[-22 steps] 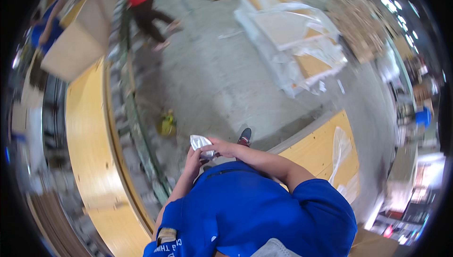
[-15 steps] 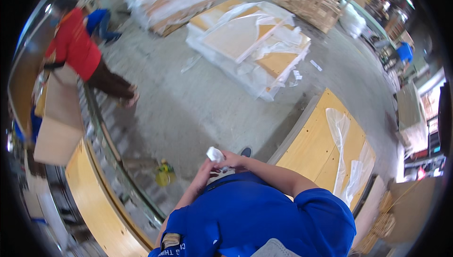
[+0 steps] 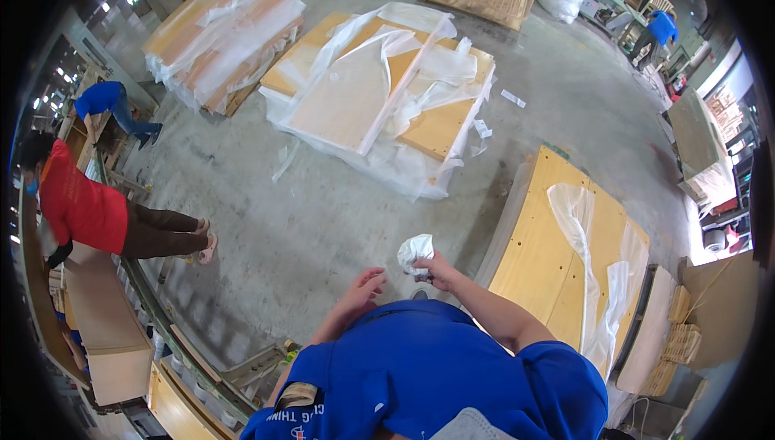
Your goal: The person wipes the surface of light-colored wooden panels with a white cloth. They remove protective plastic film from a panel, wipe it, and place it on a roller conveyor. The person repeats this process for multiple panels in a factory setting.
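Note:
My right hand (image 3: 437, 266) is closed around a crumpled white rag (image 3: 414, 251), held out in front of my blue shirt. My left hand (image 3: 363, 285) hangs just left of it, fingers spread and holding nothing. Both hands are over the bare concrete floor (image 3: 307, 214), with a light wooden panel (image 3: 549, 254) partly draped in clear plastic film lying to the right.
A person in a red shirt (image 3: 77, 206) bends over a board on a roller conveyor (image 3: 178, 335) at the left. A stack of plastic-wrapped panels (image 3: 379, 93) lies ahead. Two people in blue stand far off, one at the left (image 3: 105, 101) and one at the upper right (image 3: 660, 28).
The view has swung to the right across the workshop. My hands have come apart: the left one has let go of the rag, and the right keeps it.

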Demonstrator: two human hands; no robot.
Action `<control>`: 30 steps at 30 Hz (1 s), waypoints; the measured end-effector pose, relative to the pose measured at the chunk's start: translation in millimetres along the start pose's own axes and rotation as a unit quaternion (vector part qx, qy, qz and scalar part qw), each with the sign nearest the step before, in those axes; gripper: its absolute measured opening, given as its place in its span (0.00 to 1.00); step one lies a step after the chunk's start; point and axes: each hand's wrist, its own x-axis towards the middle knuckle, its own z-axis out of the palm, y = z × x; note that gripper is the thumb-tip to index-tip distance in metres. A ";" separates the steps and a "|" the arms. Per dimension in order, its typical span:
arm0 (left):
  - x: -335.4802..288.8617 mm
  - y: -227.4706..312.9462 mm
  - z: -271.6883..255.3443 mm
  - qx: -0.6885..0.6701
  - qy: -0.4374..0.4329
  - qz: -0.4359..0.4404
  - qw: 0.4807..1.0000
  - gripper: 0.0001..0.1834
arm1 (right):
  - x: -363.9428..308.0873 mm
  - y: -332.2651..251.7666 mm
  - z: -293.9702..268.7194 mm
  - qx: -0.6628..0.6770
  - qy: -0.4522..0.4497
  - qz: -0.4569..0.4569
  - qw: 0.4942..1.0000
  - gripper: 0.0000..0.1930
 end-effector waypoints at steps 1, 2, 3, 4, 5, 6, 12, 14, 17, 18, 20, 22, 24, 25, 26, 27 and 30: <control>8.2 -3.9 -29.8 0.014 0.023 0.010 1.000 0.20 | 16.3 -6.8 12.4 0.009 0.001 -0.020 1.000 0.21; 22.7 -0.6 -44.1 0.020 0.021 0.021 0.999 0.20 | 32.5 -12.4 6.6 0.023 0.042 -0.035 0.998 0.22; 31.6 0.2 -57.9 0.016 0.033 0.005 0.999 0.20 | 43.6 -15.9 -0.1 0.035 0.062 -0.048 0.996 0.23; 43.1 5.8 -67.7 0.010 0.039 -0.014 0.999 0.19 | 54.6 -19.6 -9.7 0.046 0.090 -0.059 0.993 0.23; 50.3 8.7 -90.3 0.011 0.062 -0.030 0.998 0.19 | 71.5 -27.9 -3.4 0.060 0.099 -0.070 0.991 0.24; 59.0 12.7 -113.5 0.007 0.070 -0.050 0.996 0.19 | 85.0 -35.1 1.8 0.067 0.120 -0.068 0.988 0.24; 152.8 63.6 -248.2 0.050 0.107 -0.098 0.988 0.20 | 178.1 -94.1 13.3 0.136 0.204 -0.167 0.955 0.22; 193.0 94.9 -280.6 0.099 0.086 -0.067 0.989 0.21 | 208.7 -119.7 11.4 0.154 0.237 -0.207 0.937 0.21; 253.4 142.7 -322.3 0.151 0.065 -0.053 0.985 0.20 | 252.3 -149.8 7.7 0.173 0.283 -0.249 0.910 0.20; 272.5 158.7 -329.4 0.162 0.063 -0.062 0.983 0.21 | 266.2 -160.6 6.9 0.181 0.300 -0.254 0.902 0.19; 307.3 187.4 -341.5 0.169 0.059 -0.071 0.981 0.20 | 293.0 -179.0 8.4 0.203 0.315 -0.265 0.888 0.19; 344.7 213.7 -345.7 0.184 0.051 -0.071 0.979 0.19 | 317.1 -198.1 4.6 0.226 0.320 -0.273 0.878 0.19; 383.6 233.0 -338.8 0.206 0.035 -0.070 0.976 0.18 | 342.3 -219.2 -7.7 0.241 0.340 -0.285 0.863 0.20; 401.1 240.4 -336.4 0.208 0.030 -0.078 0.975 0.18 | 356.2 -227.1 -11.9 0.253 0.348 -0.287 0.856 0.20; 419.0 246.7 -331.8 0.210 0.025 -0.086 0.974 0.17 | 368.8 -234.6 -17.0 0.258 0.350 -0.288 0.853 0.20; 435.7 252.0 -326.5 0.211 0.021 -0.094 0.973 0.17 | 380.5 -242.2 -23.0 0.263 0.353 -0.289 0.850 0.20; 482.1 264.6 -314.9 0.218 0.007 -0.091 0.972 0.16 | 417.2 -267.3 -46.4 0.274 0.367 -0.291 0.840 0.19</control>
